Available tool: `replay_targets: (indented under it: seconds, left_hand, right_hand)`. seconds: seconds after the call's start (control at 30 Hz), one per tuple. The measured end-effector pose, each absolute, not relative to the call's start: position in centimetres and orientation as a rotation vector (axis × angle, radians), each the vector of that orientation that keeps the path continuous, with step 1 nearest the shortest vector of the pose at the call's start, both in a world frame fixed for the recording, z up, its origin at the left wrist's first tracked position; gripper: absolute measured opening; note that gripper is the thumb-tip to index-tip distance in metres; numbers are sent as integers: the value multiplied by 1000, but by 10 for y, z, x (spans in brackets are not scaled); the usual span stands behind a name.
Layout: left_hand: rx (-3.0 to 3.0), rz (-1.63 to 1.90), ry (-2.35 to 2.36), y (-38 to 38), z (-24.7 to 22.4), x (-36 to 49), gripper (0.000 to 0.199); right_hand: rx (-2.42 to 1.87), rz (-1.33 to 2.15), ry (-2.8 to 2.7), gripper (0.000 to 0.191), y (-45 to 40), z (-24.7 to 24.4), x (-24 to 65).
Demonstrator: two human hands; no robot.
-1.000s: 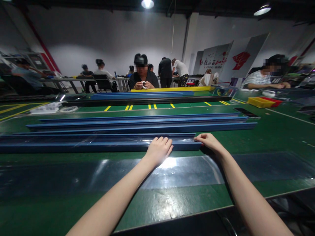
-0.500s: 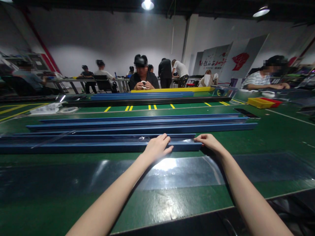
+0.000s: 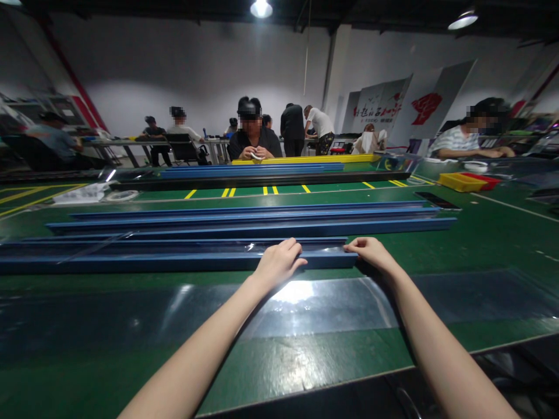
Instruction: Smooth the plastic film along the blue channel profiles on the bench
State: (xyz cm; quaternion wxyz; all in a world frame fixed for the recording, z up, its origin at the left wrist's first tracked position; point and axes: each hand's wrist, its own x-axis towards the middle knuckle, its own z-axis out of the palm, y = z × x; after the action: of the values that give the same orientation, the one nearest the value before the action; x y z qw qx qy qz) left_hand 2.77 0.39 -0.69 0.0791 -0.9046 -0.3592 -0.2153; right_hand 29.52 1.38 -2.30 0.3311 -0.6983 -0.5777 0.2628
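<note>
A long blue channel [image 3: 174,262] lies across the green table, with a clear film [image 3: 227,247] inside it. Over the channel near its right end rests my left hand [image 3: 280,260], its fingers bent over the film and the thumb apart on the near wall. My right hand [image 3: 367,250] is at the channel's right end, thumb and fingertips pinched together on the end of the film. Between my forearms and below the channel, a wide clear sheet [image 3: 323,308] lies flat and reflects the lamp.
More blue channels [image 3: 253,226] lie just beyond. Farther back are a black strip [image 3: 262,179], a yellow strip [image 3: 305,159], a phone [image 3: 438,201] and a yellow tray [image 3: 456,183]. A person [image 3: 255,137] sits across the table.
My hands have barely moved. The person across the table has lowered the white ring in their hands.
</note>
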Motion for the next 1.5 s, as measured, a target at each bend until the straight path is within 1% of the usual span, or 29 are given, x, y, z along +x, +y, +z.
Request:
replay_targets:
  seconds: [0.1, 0.37, 0.53, 0.9, 1.2, 1.5]
  left_hand:
    - [-2699, -637, -1072, 4, -7, 28, 19]
    - [-2585, -601, -1065, -1, -5, 30, 18]
    - [-2562, -602, -1088, -2, -7, 31, 21]
    - [-2612, -664, -1139, 0, -10, 30, 22]
    - [-2624, -719, -1116, 1, -13, 31, 19]
    - [-2628, -749, -1142, 1, -15, 32, 14]
  right_hand:
    - [-1837, 684, -1501, 27, 12, -20, 295]
    - [-1746, 807, -1488, 26, 10, -20, 298]
    - [-1712, 857, -1513, 30, 13, -24, 298]
    - [-1780, 810, -1501, 39, 12, -22, 292]
    - [-1731, 798, -1543, 44, 13, -23, 293]
    - [-1692, 755, -1600, 44, 12, -22, 293]
